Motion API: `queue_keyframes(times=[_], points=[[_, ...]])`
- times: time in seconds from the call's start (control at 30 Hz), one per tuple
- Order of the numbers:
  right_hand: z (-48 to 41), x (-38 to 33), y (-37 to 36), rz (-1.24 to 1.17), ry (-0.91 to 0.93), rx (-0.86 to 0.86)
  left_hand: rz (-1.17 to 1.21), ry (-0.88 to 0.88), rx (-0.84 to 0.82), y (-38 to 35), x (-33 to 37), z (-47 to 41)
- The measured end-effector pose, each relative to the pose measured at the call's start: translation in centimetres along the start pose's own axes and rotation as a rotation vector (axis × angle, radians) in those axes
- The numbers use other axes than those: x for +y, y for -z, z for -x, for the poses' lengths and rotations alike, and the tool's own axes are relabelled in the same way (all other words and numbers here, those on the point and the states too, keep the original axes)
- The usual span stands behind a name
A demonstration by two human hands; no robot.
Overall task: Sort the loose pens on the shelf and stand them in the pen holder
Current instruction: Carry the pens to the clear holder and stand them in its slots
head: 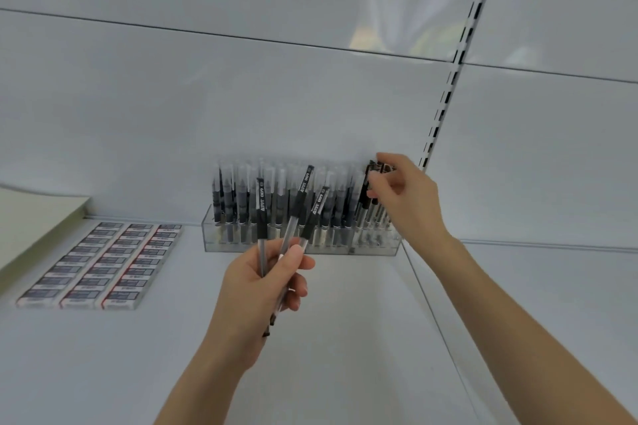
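L hand [266, 281] raised, fingers [293, 255] clamped on 3 pens [297, 214] — R hand [404, 200] pinches pen tops [374, 169] in holder [215, 235].

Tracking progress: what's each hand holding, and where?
Left hand grips three pens by their clear barrels; right hand pinches tops of black pens in the holder.

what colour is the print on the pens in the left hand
White, on black; the pens show best in head view.

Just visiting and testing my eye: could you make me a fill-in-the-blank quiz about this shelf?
The left hand grips ___ loose pens.
The right hand pinches black pens at the pen holder's ___ end.
The small boxes lie to the ___ of the pen holder.
Missing: three; right; left.
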State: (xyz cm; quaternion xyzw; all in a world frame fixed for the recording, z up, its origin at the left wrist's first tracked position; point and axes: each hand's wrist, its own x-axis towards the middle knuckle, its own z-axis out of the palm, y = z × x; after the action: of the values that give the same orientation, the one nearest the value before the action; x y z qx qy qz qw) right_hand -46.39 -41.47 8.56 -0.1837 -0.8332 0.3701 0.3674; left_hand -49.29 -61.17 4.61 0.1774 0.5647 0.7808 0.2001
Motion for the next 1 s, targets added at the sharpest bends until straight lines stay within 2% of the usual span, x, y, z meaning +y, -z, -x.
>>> queue_keyframes(times=[0.07, 0.13, 0.23, 0.3, 0.37, 0.47, 0.57, 0.63, 1.0], points=[[1.4, -0.9, 0.9, -0.229, -0.073, 0.049, -0.004, 0.003, -0.025, -0.4, 0.0, -0.1], [2.8, -1.8, 1.5, -0.384, -0.147, -0.040, -0.015, 0.008, -0.058, -1.0, -0.2, -0.3], [4.0, -2.2, 1.5, -0.459, -0.222, -0.217, -0.027, 0.022, -0.117, -2.3, -0.6, -0.4], [4.0, -1.9, 1.8, -0.484, -0.254, -0.234, -0.035, 0.023, -0.151, -3.1, -0.8, -0.5], [3.4, -1.6, 2.7, -0.527, -0.281, -0.176, -0.043, 0.021, -0.161, -3.6, -0.8, -0.8], [1.8, -0.6, 4.9, -0.600, -0.280, 0.051, -0.062, 0.016, -0.112, -3.4, -0.9, -1.4], [0.4, 0.4, 6.4, -0.460, -0.200, 0.232, -0.105, 0.005, -0.053, -2.9, -0.9, -1.8], [-0.3, 0.9, 6.3, -0.349, -0.151, 0.259, -0.148, -0.005, -0.037, -2.8, -0.9, -1.9], [-1.9, 1.9, 2.4, 0.168, 0.005, -0.029, -0.098, 0.008, -0.052, -2.4, -1.1, -2.1]])
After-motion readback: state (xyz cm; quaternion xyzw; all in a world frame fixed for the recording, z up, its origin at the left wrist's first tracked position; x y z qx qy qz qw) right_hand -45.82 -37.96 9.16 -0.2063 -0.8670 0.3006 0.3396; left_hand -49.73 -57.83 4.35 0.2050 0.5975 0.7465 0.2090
